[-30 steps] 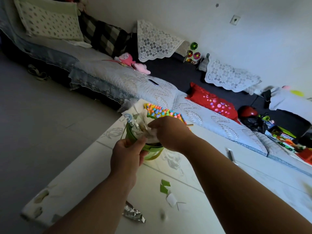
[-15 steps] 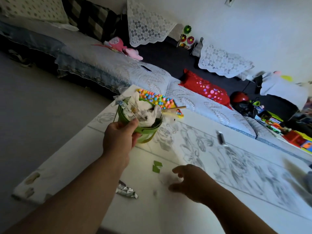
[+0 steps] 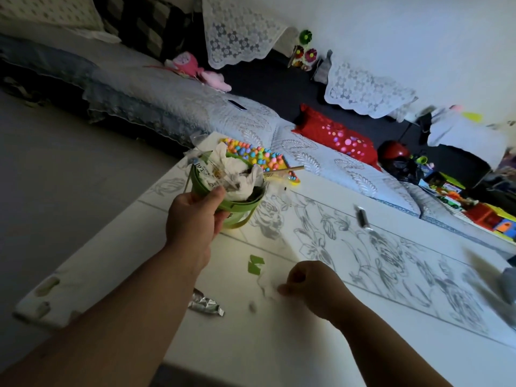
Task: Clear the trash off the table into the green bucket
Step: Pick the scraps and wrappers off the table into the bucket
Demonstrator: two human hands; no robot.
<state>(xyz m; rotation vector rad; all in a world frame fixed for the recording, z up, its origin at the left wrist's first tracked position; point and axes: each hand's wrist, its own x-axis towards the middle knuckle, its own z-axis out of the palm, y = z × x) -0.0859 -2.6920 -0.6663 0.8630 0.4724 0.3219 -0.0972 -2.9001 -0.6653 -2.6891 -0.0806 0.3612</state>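
White patterned table, trash partly cleared, sofa behind.

Near edge: the right hand (image 3: 307, 286) has its fingers curled and pinched on a blurred white scrap (image 3: 266, 286) on the table (image 3: 279, 344); foil wrapper (image 3: 205, 304) and green paper piece (image 3: 255, 264) lie beside it. Further in, the left hand (image 3: 195, 216) grips the rim of the green bucket (image 3: 237, 210), stuffed with crumpled paper. Beyond: colourful bead board (image 3: 259, 159), quilted sofa (image 3: 167, 107), red cushion (image 3: 335, 138), white wall (image 3: 391, 29).
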